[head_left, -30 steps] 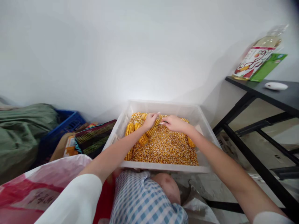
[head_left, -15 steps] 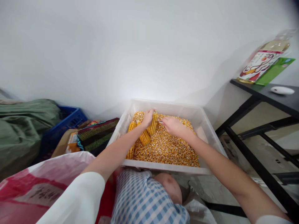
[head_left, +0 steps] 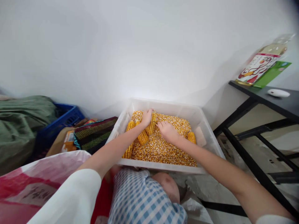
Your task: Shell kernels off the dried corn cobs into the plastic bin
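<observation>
My left hand (head_left: 147,118) is closed around the upper part of a corn cob (head_left: 151,124), which is tilted over the loose corn kernels (head_left: 158,151). My right hand (head_left: 167,132) is closed on a thin, dark, pointed tool (head_left: 157,122) whose tip is at the cob's right side; its handle is hidden in my fingers. Beside my left hand more corn cobs (head_left: 143,137) lie on the kernels. Another cob (head_left: 191,137) shows behind my right forearm. All of this is inside a translucent plastic bin (head_left: 161,165).
At right stands a black-framed table (head_left: 253,92) with a bottle (head_left: 261,63), a green packet (head_left: 271,74) and a white oval object (head_left: 278,93). On the left are a blue crate (head_left: 67,116), a mesh bag (head_left: 95,132) and a red-and-white sack (head_left: 44,177). A white wall rises behind the bin.
My right hand has shifted slightly down and left, the tool's tip still at the cob. The cob at the bin's right side now shows past my forearm. The view has shifted a little.
</observation>
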`<state>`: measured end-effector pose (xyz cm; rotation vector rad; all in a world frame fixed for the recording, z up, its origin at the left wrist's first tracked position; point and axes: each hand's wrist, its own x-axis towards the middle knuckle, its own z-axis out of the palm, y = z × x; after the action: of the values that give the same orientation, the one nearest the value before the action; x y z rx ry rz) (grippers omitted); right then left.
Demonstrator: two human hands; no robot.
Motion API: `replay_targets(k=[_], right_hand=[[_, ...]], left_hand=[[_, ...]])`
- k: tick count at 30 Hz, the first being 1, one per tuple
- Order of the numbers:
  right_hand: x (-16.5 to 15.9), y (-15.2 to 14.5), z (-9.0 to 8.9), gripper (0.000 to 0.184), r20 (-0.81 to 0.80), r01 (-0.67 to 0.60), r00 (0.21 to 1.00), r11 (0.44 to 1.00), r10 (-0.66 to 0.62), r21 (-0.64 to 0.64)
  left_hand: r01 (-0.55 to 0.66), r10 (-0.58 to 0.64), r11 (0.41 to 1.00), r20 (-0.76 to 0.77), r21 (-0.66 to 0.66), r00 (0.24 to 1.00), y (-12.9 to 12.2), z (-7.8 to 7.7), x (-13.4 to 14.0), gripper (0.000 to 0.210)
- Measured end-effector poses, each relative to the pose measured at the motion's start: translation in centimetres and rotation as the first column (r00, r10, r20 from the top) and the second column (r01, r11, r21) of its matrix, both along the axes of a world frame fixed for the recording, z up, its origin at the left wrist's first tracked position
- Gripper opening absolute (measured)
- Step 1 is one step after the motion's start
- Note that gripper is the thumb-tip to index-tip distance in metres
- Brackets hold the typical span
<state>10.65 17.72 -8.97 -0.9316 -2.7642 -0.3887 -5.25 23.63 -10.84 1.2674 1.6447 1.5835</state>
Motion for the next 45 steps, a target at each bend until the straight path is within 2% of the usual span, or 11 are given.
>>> replay_targets(k=[5,9,13,17,19,21,24,27,33,41,45], right_hand=[[0.6,0.7,2.1,0.028,0.016,0.009,1.0,0.991,-0.007,-0.134],[1.7,1.7,3.9,0.027,0.007,-0.027,1.0,0.958,0.031,-0.284],[3.3,3.4,4.6,0.029,-0.032,-0.081,0.997,0.883,0.075,-0.461],[4.4,4.7,4.4,0.031,-0.066,-0.14,0.99,0.788,0.125,-0.6],[4.5,4.8,4.3,0.031,-0.089,-0.17,0.985,0.755,0.148,-0.634],[4.3,4.5,4.3,0.029,-0.096,-0.186,0.982,0.738,0.162,-0.649],[3.8,3.9,4.4,0.027,-0.128,-0.189,0.982,0.765,0.139,-0.616],[3.1,3.4,4.0,0.028,-0.186,-0.175,0.979,0.816,0.084,-0.551],[2.2,3.3,2.7,0.028,-0.243,-0.162,0.969,0.855,0.044,-0.493],[2.5,2.7,3.6,0.025,-0.171,-0.104,0.984,0.939,0.049,-0.329],[2.4,2.3,3.9,0.026,-0.142,-0.115,0.987,0.953,0.077,-0.282]], left_hand=[[0.023,-0.022,1.0,-0.036,0.007,0.999,-0.4,0.1,0.3,0.029],[0.094,-0.093,0.996,-0.094,0.01,0.991,-0.7,-0.1,1.0,0.032],[0.219,-0.213,0.976,-0.179,0.015,0.961,-1.2,-0.4,2.3,0.036],[0.408,-0.396,0.913,-0.282,-0.017,0.874,-1.7,-0.5,3.6,0.036],[0.405,-0.397,0.914,-0.262,-0.025,0.88,-1.7,-0.3,3.5,0.035],[0.329,-0.326,0.944,-0.201,-0.016,0.924,-1.4,-0.1,2.9,0.034],[0.186,-0.186,0.982,-0.088,-0.013,0.978,-0.7,0.0,1.4,0.031],[0.117,-0.117,0.993,-0.015,-0.022,0.993,0.0,-0.2,0.3,0.028],[0.221,-0.22,0.975,0.014,-0.028,0.975,0.3,-0.8,0.3,0.028],[0.209,-0.209,0.978,-0.004,-0.027,0.978,0.6,-1.0,0.0,0.028],[0.206,-0.206,0.979,-0.01,-0.009,0.979,0.8,-1.2,-0.2,0.027]])
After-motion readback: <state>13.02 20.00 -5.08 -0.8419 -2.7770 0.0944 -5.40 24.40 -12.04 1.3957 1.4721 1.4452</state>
